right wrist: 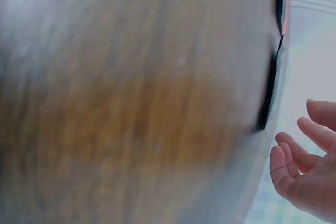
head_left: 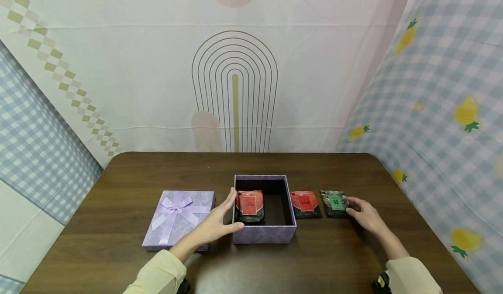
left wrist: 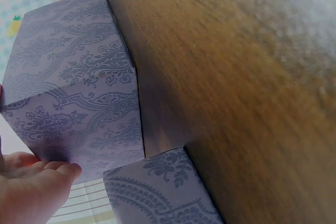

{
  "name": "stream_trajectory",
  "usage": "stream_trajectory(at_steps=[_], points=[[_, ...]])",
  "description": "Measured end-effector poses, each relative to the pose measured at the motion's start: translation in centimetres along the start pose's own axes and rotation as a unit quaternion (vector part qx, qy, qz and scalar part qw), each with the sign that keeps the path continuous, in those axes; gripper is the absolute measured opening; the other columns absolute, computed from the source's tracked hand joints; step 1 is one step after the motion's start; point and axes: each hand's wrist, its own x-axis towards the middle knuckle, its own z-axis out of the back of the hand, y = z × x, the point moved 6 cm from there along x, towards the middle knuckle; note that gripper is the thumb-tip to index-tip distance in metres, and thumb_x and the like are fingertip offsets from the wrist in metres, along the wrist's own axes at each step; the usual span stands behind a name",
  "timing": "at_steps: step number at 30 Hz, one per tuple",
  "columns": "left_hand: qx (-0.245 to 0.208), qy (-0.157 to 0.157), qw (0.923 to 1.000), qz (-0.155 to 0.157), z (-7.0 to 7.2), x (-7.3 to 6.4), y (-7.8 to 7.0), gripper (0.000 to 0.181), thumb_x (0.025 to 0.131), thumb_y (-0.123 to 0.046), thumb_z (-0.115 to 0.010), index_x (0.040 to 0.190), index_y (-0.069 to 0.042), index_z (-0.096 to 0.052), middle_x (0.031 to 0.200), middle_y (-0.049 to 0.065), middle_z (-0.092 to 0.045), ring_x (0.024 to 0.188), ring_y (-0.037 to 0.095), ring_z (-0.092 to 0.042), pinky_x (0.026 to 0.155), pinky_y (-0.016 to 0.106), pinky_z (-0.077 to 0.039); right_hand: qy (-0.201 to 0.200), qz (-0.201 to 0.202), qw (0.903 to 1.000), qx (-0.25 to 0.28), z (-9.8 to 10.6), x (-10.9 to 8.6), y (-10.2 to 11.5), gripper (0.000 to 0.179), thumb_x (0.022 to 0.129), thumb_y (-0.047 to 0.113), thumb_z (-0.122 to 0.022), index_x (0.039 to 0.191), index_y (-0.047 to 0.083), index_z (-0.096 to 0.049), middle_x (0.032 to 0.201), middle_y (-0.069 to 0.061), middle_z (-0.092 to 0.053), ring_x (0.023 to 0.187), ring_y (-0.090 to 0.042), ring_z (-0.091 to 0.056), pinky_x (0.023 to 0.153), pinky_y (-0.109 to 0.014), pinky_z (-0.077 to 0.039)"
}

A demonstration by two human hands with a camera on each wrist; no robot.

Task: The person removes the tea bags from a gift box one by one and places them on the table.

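An open purple patterned box stands mid-table, with a red-and-black packet inside against its left wall. My left hand rests along the box's left side, fingers extended and thumb at the front corner; the left wrist view shows the fingers lying by the box wall. A second red-and-black packet lies flat just right of the box. Beyond it is a green-and-black packet. My right hand is at that packet's right edge, fingers loosely bent, with nothing between them in the right wrist view.
To the left of the box lies its purple lid with a ribbon bow, partly under my left forearm in the head view. The brown wooden table ends at a white patterned cloth behind, with checked cloth hanging at the right.
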Motion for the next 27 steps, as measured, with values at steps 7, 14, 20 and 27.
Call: stream_trajectory(at_steps=[7,14,20,27], points=[[-0.012,0.023,0.9988,0.042,-0.1,0.2,0.3,0.086,0.082,-0.032,-0.066,0.144,0.001,-0.015,0.15,0.02,-0.007,0.134,0.036,-0.017,0.105,0.053,-0.02,-0.005,0.019,0.9994,0.028,-0.4,0.2,2.4,0.045,0.092,0.007,-0.051,0.131,-0.012,-0.038,0.126,-0.033,-0.046,0.109,-0.046,-0.048,0.085,-0.053,-0.043],[-0.01,0.028,0.9989,0.036,0.0,0.2,0.1,0.086,0.082,-0.029,-0.067,0.144,0.001,-0.015,0.15,0.02,-0.007,0.134,0.036,-0.018,0.105,0.053,-0.021,-0.005,0.05,0.9964,0.068,-0.8,0.5,6.1,0.048,0.095,0.011,-0.048,0.135,-0.009,-0.034,0.126,-0.029,-0.049,0.108,-0.041,-0.051,0.082,-0.048,-0.045],[-0.013,0.029,0.9987,0.039,-0.1,0.3,0.3,0.086,0.082,-0.029,-0.066,0.144,0.001,-0.015,0.15,0.019,-0.006,0.134,0.035,-0.017,0.106,0.052,-0.02,0.002,0.067,0.993,0.098,-1.1,0.4,9.0,0.048,0.095,0.014,-0.048,0.137,-0.006,-0.034,0.128,-0.026,-0.049,0.112,-0.041,-0.049,0.083,-0.048,-0.046],[-0.014,0.028,0.9987,0.039,-0.1,0.3,0.3,0.087,0.082,-0.03,-0.067,0.144,0.003,-0.015,0.15,0.019,-0.006,0.134,0.035,-0.017,0.105,0.052,-0.021,0.004,0.105,0.9839,0.145,-1.6,0.3,11.6,0.046,0.094,0.009,-0.049,0.135,-0.006,-0.037,0.126,-0.026,-0.051,0.112,-0.04,-0.049,0.072,-0.025,-0.047]])
